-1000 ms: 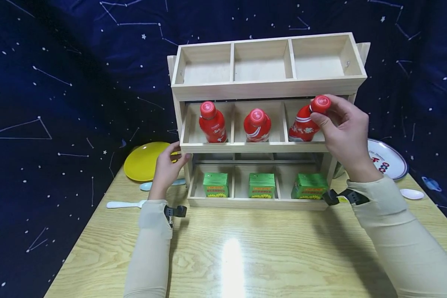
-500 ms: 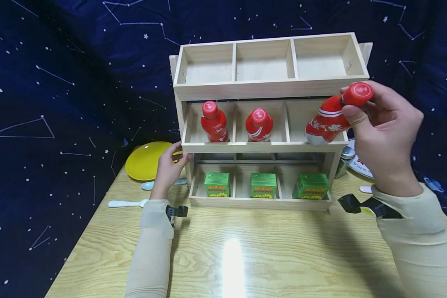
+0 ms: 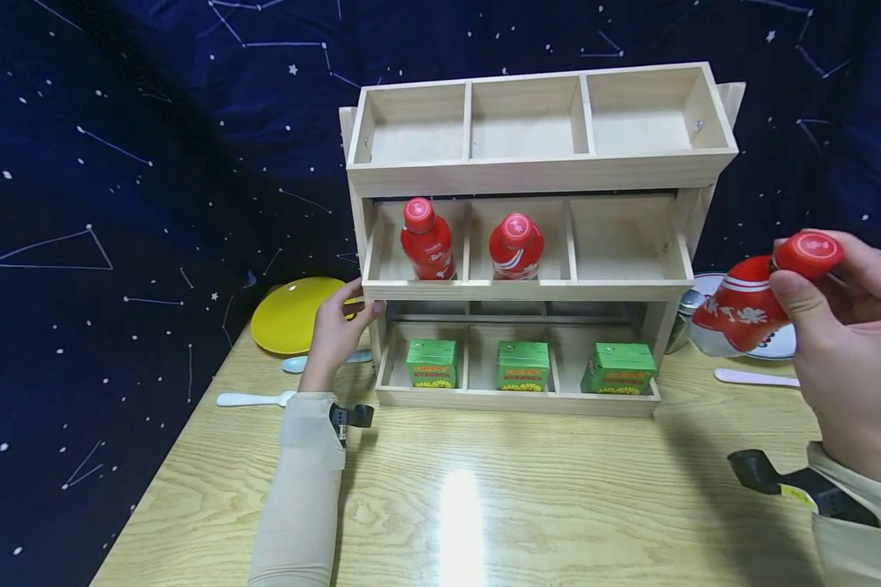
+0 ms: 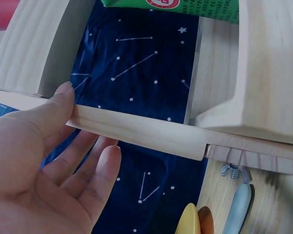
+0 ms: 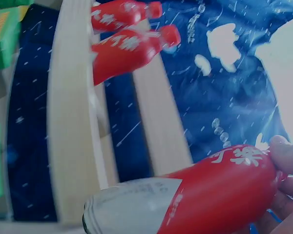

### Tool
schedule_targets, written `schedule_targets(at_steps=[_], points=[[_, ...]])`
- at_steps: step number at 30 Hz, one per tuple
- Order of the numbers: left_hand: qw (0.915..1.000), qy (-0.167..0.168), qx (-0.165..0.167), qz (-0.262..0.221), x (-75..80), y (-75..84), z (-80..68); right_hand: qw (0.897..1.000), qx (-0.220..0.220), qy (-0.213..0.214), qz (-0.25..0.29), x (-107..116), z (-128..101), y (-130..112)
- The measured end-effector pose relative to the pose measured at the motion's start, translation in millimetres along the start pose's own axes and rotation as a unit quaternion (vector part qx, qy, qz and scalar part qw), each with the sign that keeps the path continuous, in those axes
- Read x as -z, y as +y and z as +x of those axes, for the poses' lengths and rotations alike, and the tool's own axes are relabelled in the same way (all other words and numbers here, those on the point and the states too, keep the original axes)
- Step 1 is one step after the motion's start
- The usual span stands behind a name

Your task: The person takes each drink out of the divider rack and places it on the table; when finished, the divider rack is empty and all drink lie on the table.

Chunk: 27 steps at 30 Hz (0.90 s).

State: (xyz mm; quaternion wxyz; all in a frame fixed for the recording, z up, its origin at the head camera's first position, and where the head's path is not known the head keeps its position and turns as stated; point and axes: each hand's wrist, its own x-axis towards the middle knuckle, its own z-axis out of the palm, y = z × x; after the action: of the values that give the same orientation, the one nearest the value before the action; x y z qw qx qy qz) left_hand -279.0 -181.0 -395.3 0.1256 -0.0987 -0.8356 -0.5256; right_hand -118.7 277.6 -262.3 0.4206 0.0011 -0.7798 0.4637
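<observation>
My right hand (image 3: pixel 855 359) pinches a red bottle (image 3: pixel 745 306) just below its red cap, off the right side of the wooden rack (image 3: pixel 529 291). Tilted, the bottle points its pale base left, toward the rack, in the right wrist view. My left hand (image 3: pixel 338 334) holds the rack's left upright (image 4: pixel 136 131), thumb on one side and fingers on the other. Two more red bottles stand in the middle tier, one in the left compartment (image 3: pixel 429 244) and one in the centre (image 3: pixel 517 249). The middle tier's right compartment (image 3: pixel 624 240) holds nothing.
Green boxes (image 3: pixel 523 367) sit one per compartment in the bottom tier. Left of the rack lie a yellow plate (image 3: pixel 294 314), a blue-handled utensil (image 3: pixel 294 364) and a white one (image 3: pixel 250 399). To the right are a glass jar (image 3: pixel 683 322), a white plate (image 3: pixel 778 342) and a pale spoon (image 3: pixel 756 377).
My right hand has lifted the bottle out of the middle tier's right compartment and carried it rightward past the rack, then lower. The left hand stays on the upright.
</observation>
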Motion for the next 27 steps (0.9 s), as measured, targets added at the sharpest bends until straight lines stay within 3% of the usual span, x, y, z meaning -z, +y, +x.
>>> schedule_targets(at_steps=[7,15,27], points=[[1.0,0.003,-0.003,-0.004,-1.5,0.3,0.5,0.996,-0.082,0.011,-0.032,7,-12,59],[1.0,0.003,-0.001,-0.007,-0.4,-0.8,-0.1,0.985,-0.164,-0.017,-0.045,-9,-18,116],[1.0,0.001,-0.005,-0.007,-1.3,-2.7,0.5,0.981,-0.181,-0.042,-0.058,-24,-16,149]])
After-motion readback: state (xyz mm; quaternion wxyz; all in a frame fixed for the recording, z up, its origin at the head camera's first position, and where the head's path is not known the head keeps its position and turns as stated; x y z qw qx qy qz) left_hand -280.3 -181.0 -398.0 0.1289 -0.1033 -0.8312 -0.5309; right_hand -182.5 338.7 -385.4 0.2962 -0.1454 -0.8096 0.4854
